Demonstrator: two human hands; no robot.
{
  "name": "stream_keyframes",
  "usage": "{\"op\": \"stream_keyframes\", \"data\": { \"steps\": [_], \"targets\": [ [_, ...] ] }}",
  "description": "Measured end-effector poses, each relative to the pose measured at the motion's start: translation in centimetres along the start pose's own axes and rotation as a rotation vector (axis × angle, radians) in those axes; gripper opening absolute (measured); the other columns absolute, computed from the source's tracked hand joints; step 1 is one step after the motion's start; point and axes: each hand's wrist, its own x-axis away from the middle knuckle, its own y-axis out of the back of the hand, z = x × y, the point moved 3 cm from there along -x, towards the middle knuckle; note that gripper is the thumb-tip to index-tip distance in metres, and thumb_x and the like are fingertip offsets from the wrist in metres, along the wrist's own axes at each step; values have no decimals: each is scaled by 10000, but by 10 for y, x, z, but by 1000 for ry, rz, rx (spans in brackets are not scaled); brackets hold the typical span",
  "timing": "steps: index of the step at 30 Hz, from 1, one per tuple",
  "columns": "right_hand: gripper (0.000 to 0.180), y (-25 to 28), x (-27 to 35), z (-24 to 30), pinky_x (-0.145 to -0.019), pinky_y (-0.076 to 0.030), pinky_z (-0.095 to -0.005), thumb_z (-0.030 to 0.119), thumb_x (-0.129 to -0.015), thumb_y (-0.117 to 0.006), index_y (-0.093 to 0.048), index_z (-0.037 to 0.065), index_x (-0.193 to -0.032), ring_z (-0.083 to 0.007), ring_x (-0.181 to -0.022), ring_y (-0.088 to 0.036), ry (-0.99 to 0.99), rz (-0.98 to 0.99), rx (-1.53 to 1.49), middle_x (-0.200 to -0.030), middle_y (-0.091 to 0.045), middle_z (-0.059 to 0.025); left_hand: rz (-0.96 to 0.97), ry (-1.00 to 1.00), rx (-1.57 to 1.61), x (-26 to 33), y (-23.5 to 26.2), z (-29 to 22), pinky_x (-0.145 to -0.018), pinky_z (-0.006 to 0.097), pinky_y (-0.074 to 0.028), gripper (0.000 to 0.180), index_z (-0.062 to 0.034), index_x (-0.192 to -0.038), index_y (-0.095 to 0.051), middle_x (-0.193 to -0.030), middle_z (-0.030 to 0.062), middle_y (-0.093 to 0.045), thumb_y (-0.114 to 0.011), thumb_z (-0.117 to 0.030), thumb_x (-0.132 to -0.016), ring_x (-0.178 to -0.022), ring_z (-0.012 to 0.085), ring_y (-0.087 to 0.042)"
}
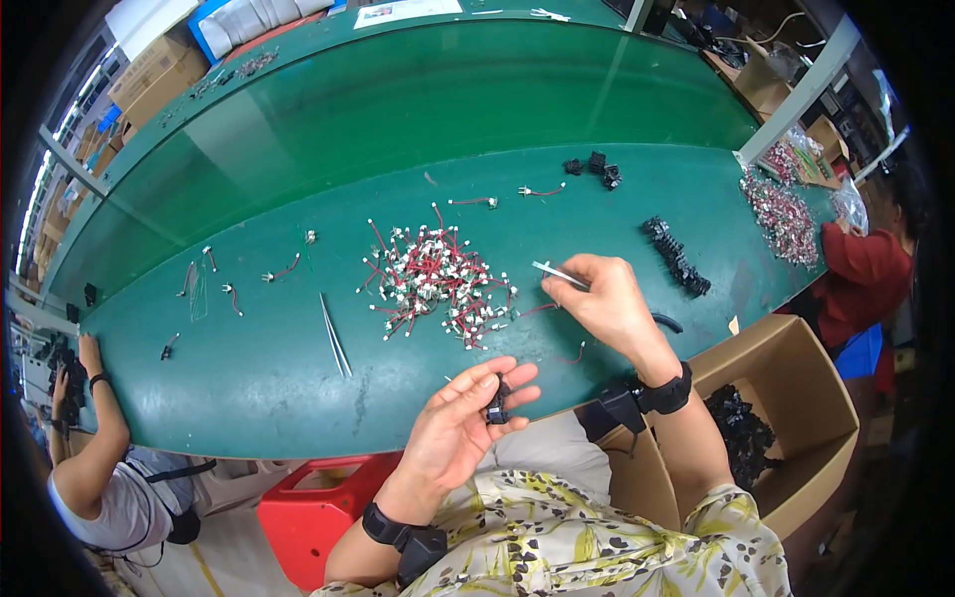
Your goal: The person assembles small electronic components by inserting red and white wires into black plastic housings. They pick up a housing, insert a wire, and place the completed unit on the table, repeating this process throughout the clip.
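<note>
At a green workbench (249,388), a person works between a heap of red-wired leads (428,279) and a row of black parts (676,257). The left hand (463,408), palm up near the front edge, pinches a single black part (496,403) between thumb and curled fingers, its outer fingers loosely spread. The right hand (609,298) hovers over the bench just right of the heap, thumb and fingers closed on a slim pale tool (560,276), its tip pointing left; whether it also grips the red lead below the fingers is unclear.

By the look of the bench, much remains: the heap is large, and stray leads (542,190) lie scattered beyond it. The black part in the left hand seems partway through handling, though its details are too small to read. The row of black parts at right may be finished or waiting; the view does not settle which. A small cluster of black parts (597,167) sits farther back, and more black parts (736,428) fill the bottom of a carton (821,423) at the person's right. Tweezers (335,338) lie unused left of the heap.
</note>
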Motion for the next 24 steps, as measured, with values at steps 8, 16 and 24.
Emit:
{"op": "stream_keyframes", "data": {
  "steps": [8, 16, 24],
  "targets": [
    [228, -3, 38, -2, -374, -230, -181, 234, -889, -694, -634, 18, -931, 3, -433, -353, -188, 135, -953, -681, -635, -8, -3, -193, -285, -9, -6, 3, -543, 215, -381, 259, -34, -1190, -573, -834, 22, -560, -569, -163, -965, -650, 81, -488],
    [167, -18, 71, 10, -395, -246, -177, 218, -920, -655, -623, 54, -928, 9, -463, -359, -193, 125, -936, -692, -606, 23, -73, -424, -566, -24, -18, 7, -487, 174, -328, 168, -53, -988, -681, -747, -17, -615, -652, -206, -926, -563, 23, -429],
    [169, -25, 86, 12, -544, -376, -180, 152, -902, -674, -637, 15, -994, -23, -647, -505, -145, 113, -1035, -776, -606, -5, -140, -340, -455, -18, -15, 7, -458, 172, -296, 167, -68, -912, -674, -750, 7, -636, -632, -228, -938, -546, 39, -447]
  ]
}}
